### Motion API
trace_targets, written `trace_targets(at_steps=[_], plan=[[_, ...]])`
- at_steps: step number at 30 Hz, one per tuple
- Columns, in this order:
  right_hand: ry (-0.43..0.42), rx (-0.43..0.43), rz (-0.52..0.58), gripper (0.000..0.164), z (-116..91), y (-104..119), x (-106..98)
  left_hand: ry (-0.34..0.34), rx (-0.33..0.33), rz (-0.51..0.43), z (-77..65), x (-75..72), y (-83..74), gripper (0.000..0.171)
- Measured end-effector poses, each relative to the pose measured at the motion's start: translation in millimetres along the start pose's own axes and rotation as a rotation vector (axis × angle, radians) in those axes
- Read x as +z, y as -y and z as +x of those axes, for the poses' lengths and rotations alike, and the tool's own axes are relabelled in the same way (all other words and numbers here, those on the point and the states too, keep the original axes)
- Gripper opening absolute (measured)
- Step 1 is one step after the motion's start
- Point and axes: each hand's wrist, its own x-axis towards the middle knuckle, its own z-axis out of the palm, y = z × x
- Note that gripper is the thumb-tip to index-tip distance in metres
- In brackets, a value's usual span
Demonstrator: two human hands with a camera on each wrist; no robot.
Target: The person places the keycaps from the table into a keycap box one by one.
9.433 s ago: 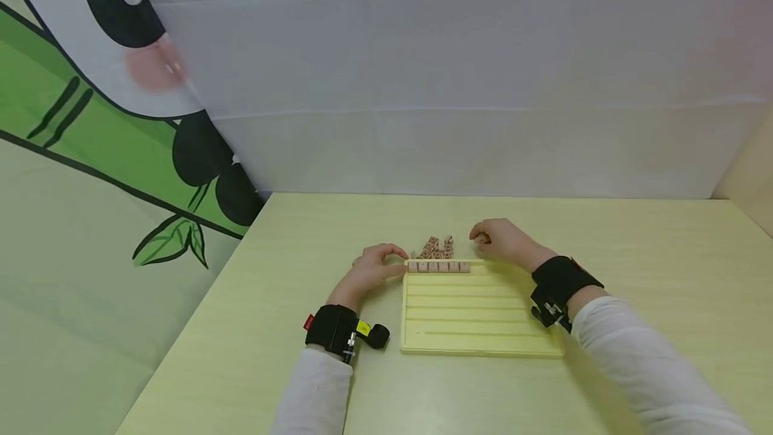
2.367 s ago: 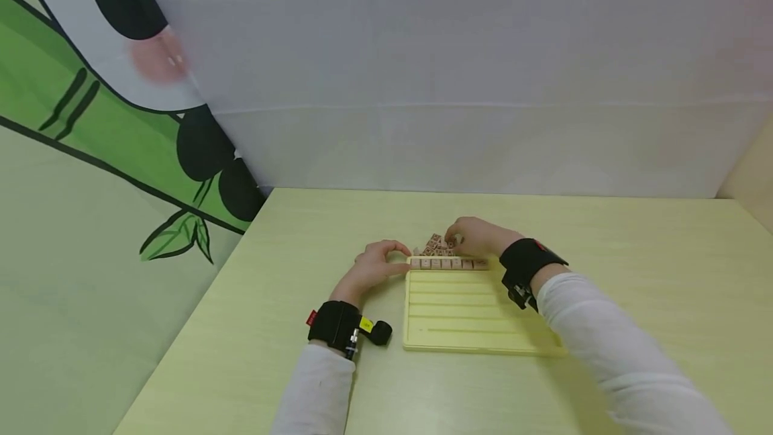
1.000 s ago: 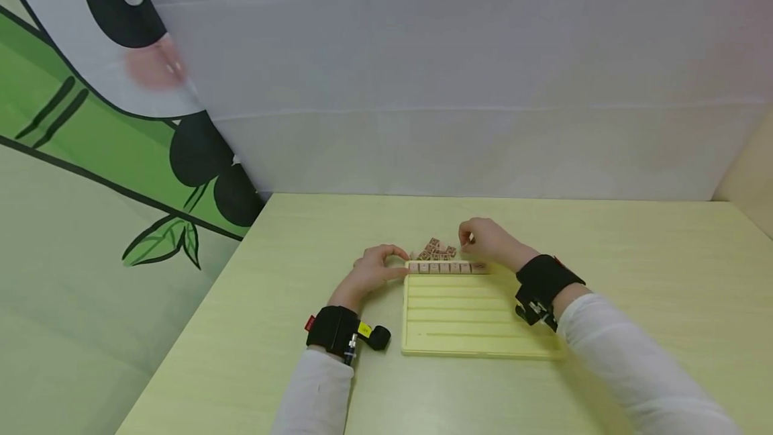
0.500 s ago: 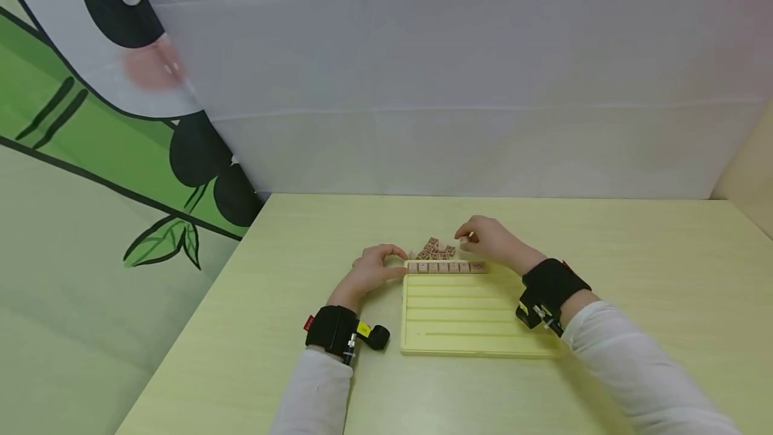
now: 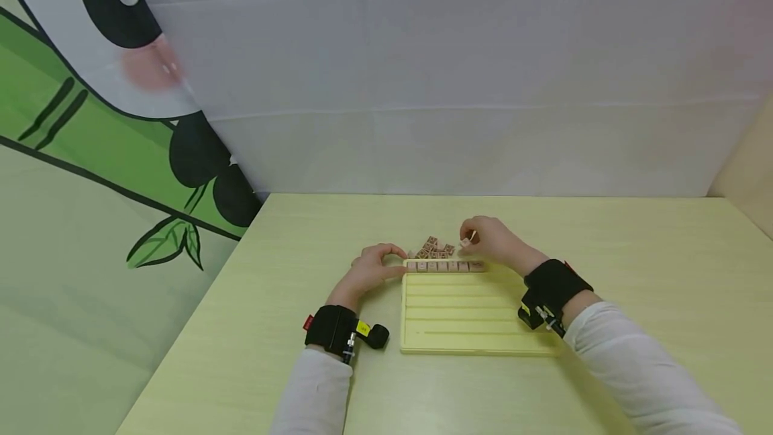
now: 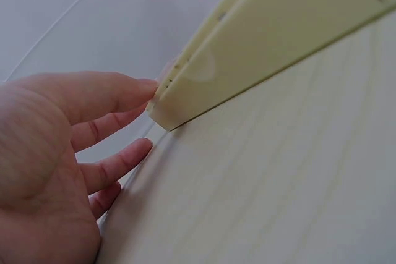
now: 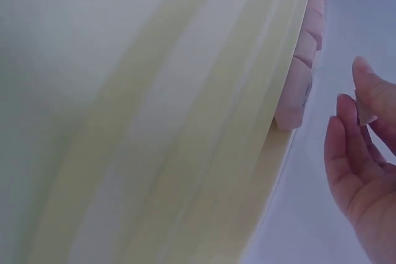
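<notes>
At far left a cartoon wall picture (image 5: 96, 96) runs out of the frame, its upper part cut off. Next comes a white left sleeve (image 5: 317, 391), cropped by the bottom edge, then the left hand (image 5: 367, 272), whose grip lightly grasps the far-left corner of a yellow grooved board (image 5: 471, 327) on the bench (image 5: 241, 368); in the left wrist view the forefinger is mostly hidden behind that corner. A row of tiles (image 5: 444, 266) fills the left part of the far groove, the marks too small to read. Just beyond the board's far edge lie jumbled loose tiles (image 5: 432, 248), overlapping too much to count. Right of them the right hand (image 5: 500, 242) has its grip pinched on one small tile (image 5: 465, 242), largely covered by the fingers. The right wristband (image 5: 555, 287) and right sleeve (image 5: 640, 368) conceal the board's right edge; that sleeve, too, is cropped below.
</notes>
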Motion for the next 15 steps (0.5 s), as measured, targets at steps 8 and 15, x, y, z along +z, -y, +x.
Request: trace_targets(at_steps=[8,15], plan=[[-0.048,0.020,0.015,0.018,-12,7,5,0.027,0.007,0.001,-7.6,-2.9,6.0,0.024],[-0.039,0.058,0.036,0.027,-25,13,11,0.045,0.040,0.020,-15.7,-6.9,13.7,0.023]])
